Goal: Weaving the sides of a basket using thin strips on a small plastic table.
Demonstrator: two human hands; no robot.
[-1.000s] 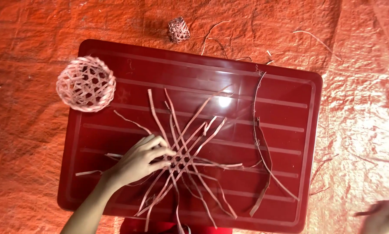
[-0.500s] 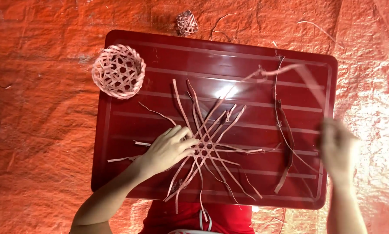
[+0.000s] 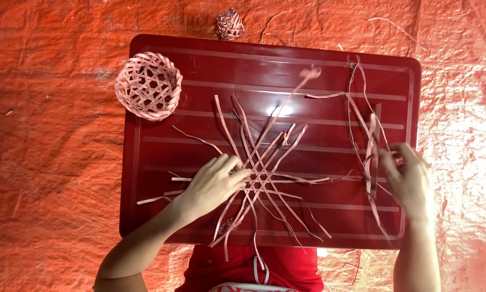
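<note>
The left hand lies flat, fingers spread, pressing the woven strip star at the middle of the red desk. The right hand pinches loose strips near the right edge. A small woven basket sits on the desk's far left corner, a tiny woven ball beyond it on the orange tarp.

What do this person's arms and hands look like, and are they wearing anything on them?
Both arms are bare from forearm to fingertips: no sleeves, gloves, watch or bracelets show. The left hand and right hand have no visible rings. A red garment shows at the bottom edge.
</note>
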